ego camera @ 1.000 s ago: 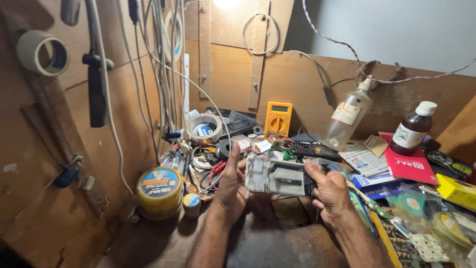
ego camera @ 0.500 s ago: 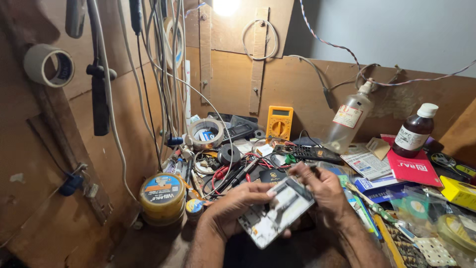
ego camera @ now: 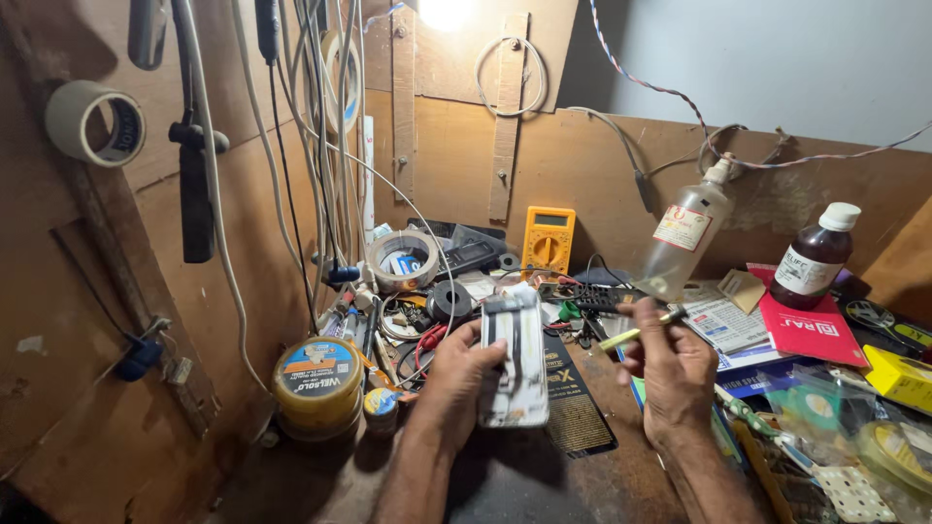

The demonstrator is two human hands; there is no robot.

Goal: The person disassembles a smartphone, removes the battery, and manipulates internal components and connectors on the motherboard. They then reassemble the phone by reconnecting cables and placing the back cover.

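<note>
- Two hands over cluttered bench.
- L hand (ego camera: 454, 383) grips opened phone (ego camera: 515, 359), fingers wrapped round its left edge, held upright above dark mat (ego camera: 578, 408).
- R hand (ego camera: 675, 374) just right of phone, apart; fingers closed on yellow-handled tool (ego camera: 636, 332).
- Yellow multimeter (ego camera: 547, 243) behind; solder tin (ego camera: 317, 380) to left.
</note>
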